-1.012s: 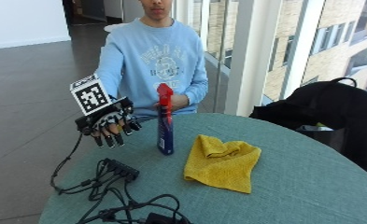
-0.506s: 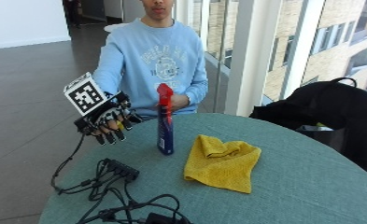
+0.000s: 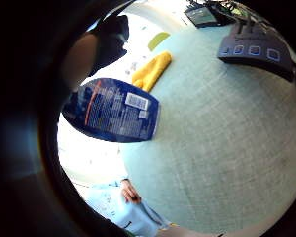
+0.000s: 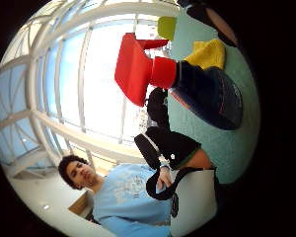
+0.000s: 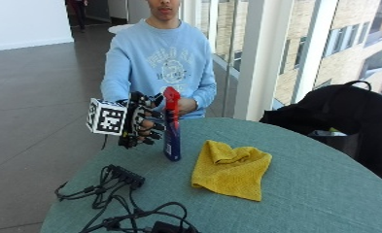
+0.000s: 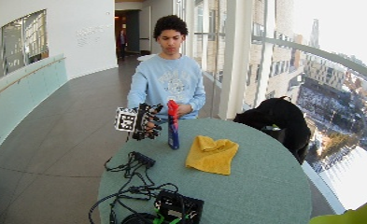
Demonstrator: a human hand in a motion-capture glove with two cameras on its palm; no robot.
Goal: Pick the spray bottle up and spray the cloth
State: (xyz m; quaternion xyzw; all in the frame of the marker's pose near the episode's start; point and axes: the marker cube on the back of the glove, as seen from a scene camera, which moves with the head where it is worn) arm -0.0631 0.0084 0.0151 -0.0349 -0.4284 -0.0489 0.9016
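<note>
Your gloved right hand [image 5: 142, 120] has closed in on the spray bottle [image 5: 172, 125], fingers spread, just beside it, not gripping. Bottle stands upright on the table [image 5: 320, 194], red nozzle up, yellow cloth [image 5: 232, 168] beyond.

Hard to tell whether the hand meets the bottle

The gloved right hand [image 5: 142, 120] sits just beside the spray bottle [image 5: 172, 125]; contact can't be judged. The bottle's label print is too blurred to read. The black bag [image 5: 346, 116] runs off the edge.
</note>
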